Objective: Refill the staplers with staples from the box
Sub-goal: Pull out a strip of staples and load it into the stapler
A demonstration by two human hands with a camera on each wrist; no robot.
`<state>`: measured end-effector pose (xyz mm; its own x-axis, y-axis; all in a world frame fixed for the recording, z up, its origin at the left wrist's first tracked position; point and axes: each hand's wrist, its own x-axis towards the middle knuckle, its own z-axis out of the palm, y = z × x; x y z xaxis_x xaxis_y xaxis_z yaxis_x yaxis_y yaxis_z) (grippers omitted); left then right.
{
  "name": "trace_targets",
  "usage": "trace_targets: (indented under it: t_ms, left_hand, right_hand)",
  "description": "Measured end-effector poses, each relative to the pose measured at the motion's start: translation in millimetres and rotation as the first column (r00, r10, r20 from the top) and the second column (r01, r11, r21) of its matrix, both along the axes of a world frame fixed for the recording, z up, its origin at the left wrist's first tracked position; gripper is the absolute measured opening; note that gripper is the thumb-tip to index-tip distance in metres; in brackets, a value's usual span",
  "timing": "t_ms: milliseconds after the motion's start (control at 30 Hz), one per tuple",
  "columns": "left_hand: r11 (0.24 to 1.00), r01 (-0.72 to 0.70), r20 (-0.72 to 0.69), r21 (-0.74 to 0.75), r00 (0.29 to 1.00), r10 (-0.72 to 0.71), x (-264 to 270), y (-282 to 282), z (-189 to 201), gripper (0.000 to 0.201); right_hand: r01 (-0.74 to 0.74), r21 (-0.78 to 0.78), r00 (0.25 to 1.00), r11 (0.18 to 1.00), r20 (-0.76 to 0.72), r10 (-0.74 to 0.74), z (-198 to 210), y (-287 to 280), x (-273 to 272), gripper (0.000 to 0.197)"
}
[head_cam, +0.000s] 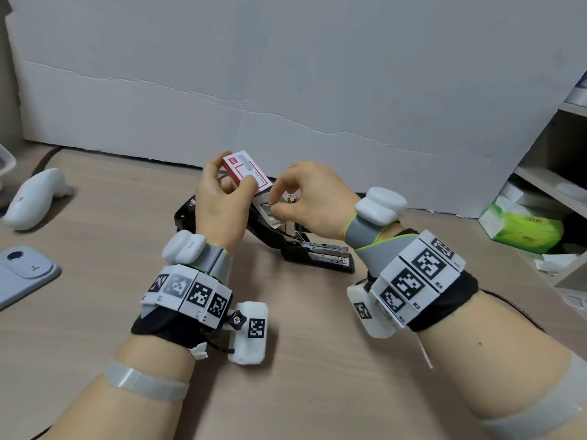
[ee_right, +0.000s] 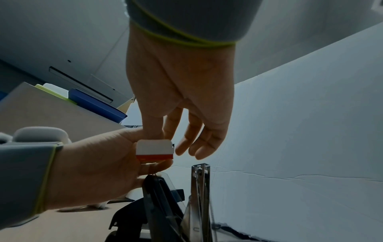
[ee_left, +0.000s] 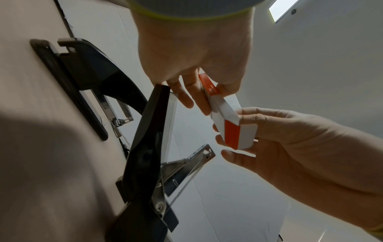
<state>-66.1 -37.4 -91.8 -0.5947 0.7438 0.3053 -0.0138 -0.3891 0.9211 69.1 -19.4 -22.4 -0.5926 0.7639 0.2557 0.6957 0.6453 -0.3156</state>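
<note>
Stretching across the lower part of the head view, a pale wood-grain table [head_cam: 95, 328] runs up to a creased grey cardboard sheet [head_cam: 286, 74] that leans at its back edge as a backdrop. A white handheld controller [head_cam: 36, 198] and a grey phone [head_cam: 22, 274] lie near the table's left side, and a green tissue pack [head_cam: 521, 231] sits low on the shelving [head_cam: 559, 166] at the right. Near the middle of the table a black stapler [head_cam: 298, 246] stands open, its top arm swung up and its metal staple channel bare. Just above it the left hand [head_cam: 219, 201] grips the red-and-white staple box [head_cam: 246, 168] with curled fingers and thumb, clear of the table. The right hand [head_cam: 308, 198] meets the box at its near end, fingertips pinched there; what they pinch is not clear from above. The left wrist view shows the box's end flap [ee_left: 245, 135] between the right hand's thumb and fingers. Only the right wrist view reveals blue and yellow-green items [ee_right: 93, 101] stacked on the shelving.
</note>
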Motion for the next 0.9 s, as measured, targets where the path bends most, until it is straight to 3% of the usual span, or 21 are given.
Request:
trace_targets:
  t_ms: [233,333,433,533,700,900]
  left_hand:
    - [1.000,0.021,0.001,-0.019,1.000,-0.021,-1.8,1.0,-1.6,0.046]
    - [1.000,0.003,0.014,-0.026,1.000,-0.002,-2.2,1.4,-1.4,0.045]
    - [1.000,-0.006,0.022,-0.027,1.000,0.006,-0.9,0.7,-0.5,0.045]
    - [0.999,-0.023,0.021,-0.035,0.999,0.024,-0.8,0.3,-0.7,0.042]
    - [0.998,-0.049,0.036,-0.039,0.998,0.051,-1.2,1.1,-0.7,0.041]
    - [0.997,-0.060,0.035,-0.050,0.997,0.062,-1.6,0.8,-2.1,0.041]
  right_hand:
    - [0.004,-0.018,1.000,1.000,-0.015,-0.005,-1.0,-1.0,-0.3,0.003]
    - [0.044,-0.040,0.982,0.998,-0.180,-0.050,0.6,-1.6,1.0,0.003]
    - [0.041,-0.207,0.879,0.977,-0.458,-0.134,4.6,-2.5,4.3,0.007]
    - [0.018,-0.295,0.794,0.955,-0.577,-0.193,6.3,-0.1,9.0,0.007]
    - [-0.038,-0.510,0.699,0.859,-0.629,-0.342,-0.8,8.3,26.6,0.011]
    - [0.044,-0.588,0.711,0.808,-0.550,-0.438,-28.8,29.5,60.1,0.018]
